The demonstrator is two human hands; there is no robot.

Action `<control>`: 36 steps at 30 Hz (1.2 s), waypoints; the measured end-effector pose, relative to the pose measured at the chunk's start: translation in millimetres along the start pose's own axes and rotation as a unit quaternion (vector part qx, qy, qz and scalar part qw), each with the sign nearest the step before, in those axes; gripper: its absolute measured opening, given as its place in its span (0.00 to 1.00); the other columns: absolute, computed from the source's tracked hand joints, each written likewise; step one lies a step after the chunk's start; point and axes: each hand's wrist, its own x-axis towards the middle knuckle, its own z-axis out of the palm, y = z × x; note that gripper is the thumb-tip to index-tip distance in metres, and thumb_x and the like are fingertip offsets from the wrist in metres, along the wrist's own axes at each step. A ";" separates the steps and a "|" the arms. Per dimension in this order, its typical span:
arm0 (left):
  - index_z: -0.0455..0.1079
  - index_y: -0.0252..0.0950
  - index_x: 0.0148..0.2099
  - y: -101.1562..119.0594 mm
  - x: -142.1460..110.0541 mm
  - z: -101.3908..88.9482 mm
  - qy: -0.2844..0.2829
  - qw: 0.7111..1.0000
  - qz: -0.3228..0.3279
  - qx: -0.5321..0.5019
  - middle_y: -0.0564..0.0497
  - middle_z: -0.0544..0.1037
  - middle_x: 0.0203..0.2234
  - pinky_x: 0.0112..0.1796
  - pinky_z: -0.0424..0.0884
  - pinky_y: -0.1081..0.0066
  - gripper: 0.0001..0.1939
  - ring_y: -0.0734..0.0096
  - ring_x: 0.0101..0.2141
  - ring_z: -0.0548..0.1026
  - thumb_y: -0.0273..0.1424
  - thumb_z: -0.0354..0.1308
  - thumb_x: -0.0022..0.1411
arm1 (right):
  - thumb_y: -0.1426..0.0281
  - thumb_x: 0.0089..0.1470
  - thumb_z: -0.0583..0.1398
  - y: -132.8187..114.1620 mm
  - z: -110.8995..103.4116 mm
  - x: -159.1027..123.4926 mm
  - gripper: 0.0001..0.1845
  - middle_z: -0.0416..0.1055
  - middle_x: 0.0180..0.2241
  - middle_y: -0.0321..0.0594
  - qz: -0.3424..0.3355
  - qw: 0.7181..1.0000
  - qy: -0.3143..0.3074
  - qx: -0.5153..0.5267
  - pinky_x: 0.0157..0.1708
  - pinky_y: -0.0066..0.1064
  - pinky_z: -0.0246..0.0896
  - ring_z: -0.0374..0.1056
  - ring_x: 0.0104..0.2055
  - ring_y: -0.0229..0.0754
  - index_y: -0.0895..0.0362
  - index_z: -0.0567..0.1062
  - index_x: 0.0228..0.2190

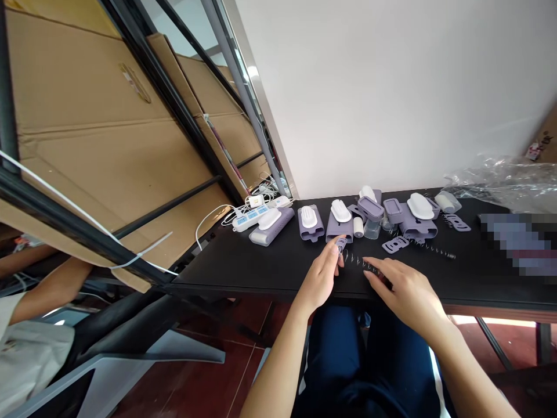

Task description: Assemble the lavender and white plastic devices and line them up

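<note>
My left hand (322,275) is closed on a small flat purple plastic piece (342,242), held upright between thumb and fingers above the table's front part. A thin metal coil spring (354,260) runs from that piece across to my right hand (404,293). There, thumb and fingertips pinch the spring's other end. Just beyond my hands lies a purple slotted plate (395,244), flat on the tabletop. Another spring (435,251) is stretched out to its right. Behind my left hand sits a purple housing (339,228) with a white oval part (340,211) on top.
More purple housings (311,231) with white oval parts stand along the back of the black table (243,273). A power strip (251,217) with cables is at left, clear plastic wrap (500,180) at right. Beyond a metal frame (143,267), another person's arm (52,287) shows.
</note>
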 end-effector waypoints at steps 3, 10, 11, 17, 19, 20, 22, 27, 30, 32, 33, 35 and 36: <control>0.65 0.44 0.68 -0.6 -3.1 4.7 0.016 0.999 0.017 0.030 0.51 0.70 0.33 0.37 0.66 0.69 0.30 0.70 0.32 0.67 0.51 0.39 0.75 | 0.57 0.70 0.52 -13.0 5.7 7.3 0.21 0.80 0.40 0.42 -0.010 1.000 -0.019 -0.012 0.37 0.38 0.70 0.78 0.41 0.49 0.53 0.77 0.53; 0.69 0.36 0.57 5.0 21.5 -7.3 0.068 0.995 0.062 -0.030 0.53 0.68 0.29 0.28 0.64 0.72 0.29 0.74 0.26 0.64 0.53 0.42 0.73 | 0.62 0.70 0.52 -40.2 -14.3 61.3 0.16 0.80 0.45 0.42 0.020 0.997 -0.063 -0.044 0.29 0.32 0.59 0.79 0.38 0.48 0.52 0.75 0.51; 0.70 0.36 0.55 11.0 33.5 -12.0 0.077 0.993 0.089 -0.034 0.53 0.67 0.29 0.27 0.64 0.73 0.28 0.75 0.26 0.64 0.53 0.44 0.73 | 0.63 0.70 0.52 -42.0 -20.7 74.8 0.16 0.80 0.44 0.42 0.020 0.997 -0.055 -0.045 0.28 0.32 0.57 0.78 0.37 0.48 0.52 0.74 0.51; 0.63 0.38 0.36 40.1 123.7 -24.2 0.135 0.966 0.179 -0.128 0.57 0.61 0.23 0.23 0.60 0.76 0.26 0.79 0.22 0.60 0.56 0.48 0.70 | 0.57 0.70 0.50 -31.8 -30.8 155.5 0.21 0.81 0.41 0.44 0.028 0.999 0.025 -0.032 0.29 0.32 0.53 0.76 0.38 0.50 0.53 0.69 0.56; 0.61 0.38 0.35 35.2 140.8 -19.9 0.161 0.955 0.175 -0.177 0.57 0.60 0.23 0.23 0.60 0.76 0.25 0.79 0.22 0.60 0.56 0.47 0.70 | 0.56 0.69 0.51 -22.3 -20.8 166.4 0.21 0.81 0.42 0.45 0.026 0.999 0.033 -0.023 0.30 0.32 0.54 0.76 0.38 0.49 0.53 0.71 0.55; 0.60 0.38 0.34 30.6 144.9 -17.5 0.159 0.955 0.172 -0.183 0.57 0.60 0.23 0.24 0.60 0.77 0.25 0.80 0.22 0.60 0.56 0.49 0.69 | 0.56 0.69 0.52 -17.8 -15.1 167.6 0.20 0.81 0.43 0.44 0.026 0.999 0.034 -0.020 0.30 0.32 0.54 0.76 0.38 0.49 0.52 0.72 0.54; 0.61 0.38 0.34 20.7 146.2 -14.2 0.149 0.957 0.165 -0.187 0.57 0.60 0.23 0.25 0.61 0.77 0.25 0.80 0.22 0.61 0.56 0.50 0.68 | 0.56 0.69 0.52 -11.0 -4.9 164.1 0.20 0.81 0.43 0.44 0.024 0.999 0.033 -0.016 0.30 0.32 0.54 0.76 0.39 0.49 0.51 0.73 0.53; 0.67 0.37 0.36 7.1 138.2 -16.9 0.121 0.965 0.153 -0.177 0.56 0.65 0.23 0.25 0.61 0.75 0.29 0.79 0.21 0.61 0.58 0.46 0.69 | 0.55 0.68 0.52 -7.0 3.3 150.0 0.21 0.82 0.42 0.43 0.030 0.999 0.032 -0.023 0.30 0.32 0.53 0.75 0.39 0.49 0.50 0.75 0.53; 0.72 0.36 0.43 4.8 137.7 -20.0 0.091 0.970 0.168 -0.149 0.55 0.66 0.22 0.24 0.61 0.75 0.34 0.78 0.21 0.62 0.60 0.38 0.70 | 0.55 0.68 0.52 -7.4 2.2 148.7 0.21 0.82 0.42 0.43 0.031 0.999 0.026 -0.020 0.30 0.32 0.53 0.75 0.38 0.48 0.50 0.76 0.52; 0.73 0.36 0.47 3.7 138.2 -20.6 0.086 0.972 0.174 -0.133 0.55 0.68 0.23 0.24 0.61 0.75 0.37 0.77 0.21 0.62 0.60 0.35 0.70 | 0.55 0.68 0.51 -7.3 1.5 149.2 0.21 0.82 0.41 0.43 0.034 0.999 0.025 -0.013 0.30 0.32 0.53 0.75 0.37 0.48 0.50 0.76 0.52; 0.74 0.36 0.48 3.3 138.2 -20.5 0.084 0.973 0.174 -0.127 0.54 0.68 0.24 0.24 0.62 0.75 0.38 0.77 0.21 0.63 0.60 0.35 0.70 | 0.55 0.68 0.51 -7.1 1.2 149.4 0.21 0.82 0.41 0.43 0.037 0.999 0.025 -0.009 0.30 0.32 0.53 0.75 0.37 0.48 0.50 0.76 0.52; 0.74 0.36 0.51 2.5 138.0 -19.7 0.080 0.974 0.175 -0.124 0.54 0.69 0.25 0.25 0.63 0.74 0.38 0.77 0.22 0.64 0.60 0.35 0.70 | 0.55 0.68 0.51 -7.0 0.8 149.6 0.21 0.82 0.40 0.42 0.044 0.999 0.023 0.001 0.30 0.32 0.52 0.75 0.37 0.47 0.50 0.76 0.51; 0.74 0.36 0.51 2.3 137.8 -19.2 0.079 0.974 0.175 -0.123 0.54 0.69 0.25 0.25 0.64 0.74 0.38 0.77 0.22 0.64 0.60 0.36 0.70 | 0.54 0.68 0.51 -7.0 0.5 149.6 0.21 0.81 0.39 0.42 0.049 0.999 0.021 0.008 0.30 0.32 0.52 0.75 0.37 0.47 0.50 0.77 0.50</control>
